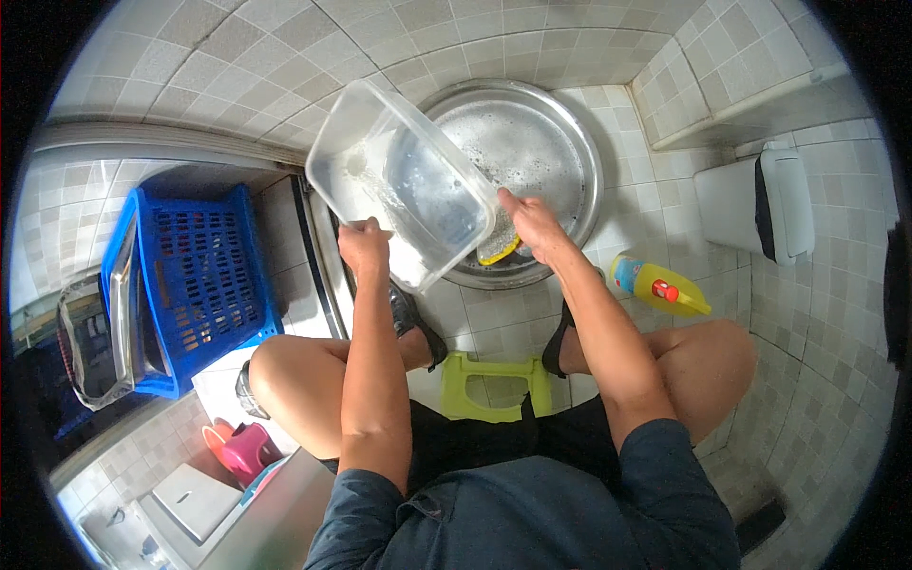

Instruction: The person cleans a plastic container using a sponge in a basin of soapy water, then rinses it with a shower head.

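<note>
A clear rectangular plastic container (356,142) is tilted over the left part of a wide round metal basin (595,180) with sudsy water in it. My left hand (365,249) is closed on the container's near left edge. At its right end, my right hand (534,224) grips the rim, thumb along the corner. Just beneath that hand shows a grey and yellow scrubbing sponge (501,244); I cannot tell whether my fingers hold it or it rests against the container.
On the right, a yellow bottle (665,288) with a red cap lies on the tiled floor near a white bin (755,204). A blue plastic basket (204,275) is at left. A green stool (465,404) stands between my feet. Tiled walls close in behind the basin and at right.
</note>
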Available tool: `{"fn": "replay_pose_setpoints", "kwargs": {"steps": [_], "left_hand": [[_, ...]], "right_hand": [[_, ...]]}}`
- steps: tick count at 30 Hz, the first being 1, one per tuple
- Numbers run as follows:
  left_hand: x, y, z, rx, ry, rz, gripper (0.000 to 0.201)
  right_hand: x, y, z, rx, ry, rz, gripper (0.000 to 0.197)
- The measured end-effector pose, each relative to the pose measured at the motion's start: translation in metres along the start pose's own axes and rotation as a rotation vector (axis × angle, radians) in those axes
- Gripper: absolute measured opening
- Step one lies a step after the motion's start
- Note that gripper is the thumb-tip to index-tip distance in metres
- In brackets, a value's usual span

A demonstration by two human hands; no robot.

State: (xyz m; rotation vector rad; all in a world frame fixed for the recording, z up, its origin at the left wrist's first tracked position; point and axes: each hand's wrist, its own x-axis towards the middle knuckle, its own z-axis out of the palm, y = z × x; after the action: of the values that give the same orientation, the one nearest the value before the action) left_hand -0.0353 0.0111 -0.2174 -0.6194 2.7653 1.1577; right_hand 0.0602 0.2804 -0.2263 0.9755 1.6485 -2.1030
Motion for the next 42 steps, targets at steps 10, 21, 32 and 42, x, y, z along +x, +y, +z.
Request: {"fn": "replay_pose_setpoints", "kwargs": {"steps": [10,21,32,42], "left_hand": [[-0.025,0.016,0.016,0.038,0.126,0.180,0.015],[-0.039,0.040,0.016,0.175,0.073,0.216,0.044],[-0.092,0.053,0.035,0.094,-0.119,0.393,0.030],[-0.102,0.044,0.023,-0.026,-0.104,0.337,0.017]], "right_hand": [[0.088,0.114,-0.073,-0.096,0.470,0.060,0.038],[0.056,-0.007,-0.025,0.505,0.305,-0.545,0.027],[0.046,0.023,0.059,-0.747,0.151,-1.001,0.028],[0.016,0.008,0.041,-1.223,0.185,-0.572,0.049]]}}
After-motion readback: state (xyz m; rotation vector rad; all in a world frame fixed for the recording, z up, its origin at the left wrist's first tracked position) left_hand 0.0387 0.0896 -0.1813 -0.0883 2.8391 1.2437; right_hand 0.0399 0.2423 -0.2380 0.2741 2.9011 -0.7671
